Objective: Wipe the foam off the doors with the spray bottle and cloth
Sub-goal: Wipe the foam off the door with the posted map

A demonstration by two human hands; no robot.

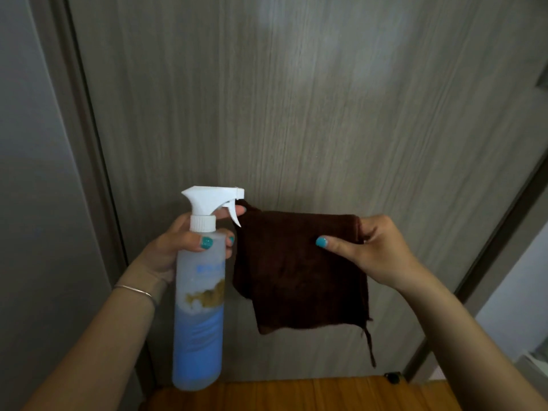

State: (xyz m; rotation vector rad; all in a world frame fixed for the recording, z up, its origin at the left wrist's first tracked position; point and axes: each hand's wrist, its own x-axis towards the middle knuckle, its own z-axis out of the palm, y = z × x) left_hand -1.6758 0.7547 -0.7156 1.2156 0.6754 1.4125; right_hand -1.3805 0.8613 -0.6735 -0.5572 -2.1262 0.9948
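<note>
Left hand (pixel 189 241) grips the spray bottle (pixel 200 307) at the neck, index finger on the trigger, nozzle aimed right, straight at the cloth (pixel 299 274). Right hand (pixel 373 250) pinches the folded brown cloth by its upper right edge, thumb across the front; the rest hangs free, with a loose thread trailing at the lower right corner. Both are held up in front of the door (pixel 296 99), not touching it.

I read this as wetting the cloth before wiping. To do it well: keep the nozzle just beside the cloth face, short squeezes, aim at the middle fold so the spray lands on fabric rather than past it. Bottle is roughly half full and upright, so the pickup should draw fine.

I can't make out any foam on the door panel from here; a pale sheen near the top could be glare.

Room to move: door face is wide open above and to the right. Frame edge (pixel 89 129) runs close on the left, another dark frame strip on the right, wooden floor (pixel 296 393) below. Keep the wiping strokes vertical, between those edges.
</note>
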